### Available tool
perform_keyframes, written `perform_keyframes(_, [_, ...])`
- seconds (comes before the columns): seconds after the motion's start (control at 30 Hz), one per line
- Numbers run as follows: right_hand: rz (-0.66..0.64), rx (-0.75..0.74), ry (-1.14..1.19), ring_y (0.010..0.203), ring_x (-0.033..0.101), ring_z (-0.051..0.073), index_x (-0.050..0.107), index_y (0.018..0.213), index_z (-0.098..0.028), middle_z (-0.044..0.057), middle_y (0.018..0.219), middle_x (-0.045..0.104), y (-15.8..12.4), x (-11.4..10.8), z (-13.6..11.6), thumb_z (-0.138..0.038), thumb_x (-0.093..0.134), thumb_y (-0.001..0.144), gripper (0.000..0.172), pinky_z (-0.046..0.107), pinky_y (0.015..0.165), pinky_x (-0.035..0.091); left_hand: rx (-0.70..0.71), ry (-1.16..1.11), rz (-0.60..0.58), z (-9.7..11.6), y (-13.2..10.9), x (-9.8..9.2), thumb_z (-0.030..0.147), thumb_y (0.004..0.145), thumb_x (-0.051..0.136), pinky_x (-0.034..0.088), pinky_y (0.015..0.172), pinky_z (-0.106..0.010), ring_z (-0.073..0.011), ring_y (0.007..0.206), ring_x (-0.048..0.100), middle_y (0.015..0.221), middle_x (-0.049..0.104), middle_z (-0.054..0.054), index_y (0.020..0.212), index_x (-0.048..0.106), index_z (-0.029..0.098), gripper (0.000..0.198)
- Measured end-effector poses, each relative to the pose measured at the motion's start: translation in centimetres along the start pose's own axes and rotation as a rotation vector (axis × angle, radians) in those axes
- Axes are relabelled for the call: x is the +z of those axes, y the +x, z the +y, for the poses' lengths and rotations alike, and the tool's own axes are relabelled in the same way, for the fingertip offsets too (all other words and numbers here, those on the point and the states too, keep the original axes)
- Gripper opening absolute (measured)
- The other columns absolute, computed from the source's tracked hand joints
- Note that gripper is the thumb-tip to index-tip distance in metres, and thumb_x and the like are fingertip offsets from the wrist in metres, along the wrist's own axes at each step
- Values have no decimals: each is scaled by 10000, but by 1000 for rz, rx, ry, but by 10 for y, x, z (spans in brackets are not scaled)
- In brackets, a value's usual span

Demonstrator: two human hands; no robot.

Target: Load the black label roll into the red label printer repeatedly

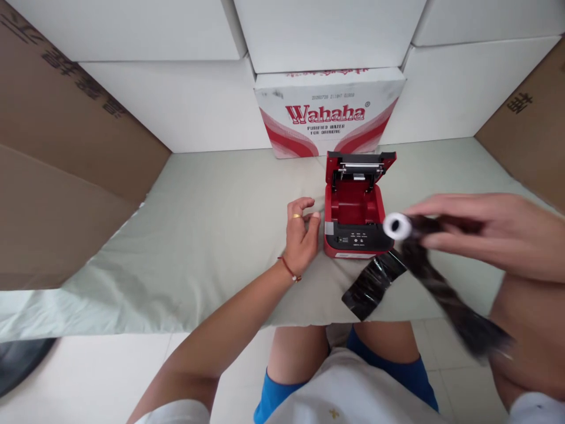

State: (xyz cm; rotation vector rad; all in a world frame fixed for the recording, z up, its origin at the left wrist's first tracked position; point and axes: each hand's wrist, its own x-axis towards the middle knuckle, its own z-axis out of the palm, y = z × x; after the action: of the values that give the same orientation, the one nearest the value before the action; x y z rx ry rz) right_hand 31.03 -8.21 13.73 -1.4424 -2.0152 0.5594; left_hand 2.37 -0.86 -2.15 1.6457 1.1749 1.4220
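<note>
A small red and black label or receipt printer (pixel 354 238) stands on the cloth with its lid (pixel 361 159) raised, its red inner bay bare. Just left of it rests my left hand (pixel 302 232), fingers loosely bent, thumb apart from the index finger, nothing in it. To the printer's right, my right hand (pixel 481 229) is closed around a paper roll (pixel 397 227), whose white end with a dark core hole faces the printer. Dark film (pixel 450 300) trails down from the roll, blurred. A crumpled piece of black plastic film (pixel 373 285) lies in front of the printer.
A Wahaha water carton (pixel 329 118) stands behind the printer, against stacked white boxes (pixel 176 100). Brown cardboard boxes rise at the left (pixel 70 176) and right (pixel 529 129). A pale green cloth (pixel 212 224) covers the table, its front edge close to my lap.
</note>
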Motion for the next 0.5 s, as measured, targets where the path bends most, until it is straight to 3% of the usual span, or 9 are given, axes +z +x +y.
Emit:
perform_keyframes(0.03, [-133, 20, 4, 510, 592, 173, 859, 1149, -339, -7, 700, 730, 18, 11, 0, -696, 736, 919, 442, 327, 468, 480, 86, 30, 20, 4, -1, -2, 487, 1106, 530, 598, 1046, -438, -246, 1293, 630, 1379, 581, -130, 1341, 601, 241, 348])
perform_keyframes(0.13, [-87, 58, -103, 788, 753, 221, 813, 1259, -283, 21, 989, 834, 57, 47, 3, -388, 657, 987, 330, 350, 722, 600, 327, 117, 59, 16, -6, -8, 405, 1130, 478, 561, 1127, -497, -254, 1340, 598, 1398, 589, -128, 1408, 577, 261, 329])
perform_keyframes(0.23, [-74, 122, -332, 1116, 775, 312, 783, 1323, -243, 86, 1275, 821, 73, 74, 4, -282, 610, 985, 382, 438, 969, 593, 524, 180, 12, 28, -11, -12, 367, 1122, 464, 523, 1183, -545, -277, 1357, 605, 1389, 624, -132, 1472, 580, 254, 386])
perform_keyframes(0.37, [-150, 200, -526, 1167, 771, 365, 743, 1415, -253, 118, 1342, 802, 82, 84, 0, -308, 574, 1021, 432, 490, 970, 590, 722, 266, -119, 36, -14, -10, 368, 1073, 547, 538, 1169, -511, -283, 1347, 641, 1308, 722, -116, 1476, 616, 249, 425])
perform_keyframes(0.5, [-154, 214, -608, 1133, 787, 377, 742, 1439, -283, 115, 1307, 821, 91, 86, -1, -293, 596, 1009, 454, 510, 943, 601, 782, 331, -182, 37, -15, -5, 332, 1044, 600, 484, 1228, -478, -243, 1279, 689, 1180, 806, -83, 1384, 683, 214, 369])
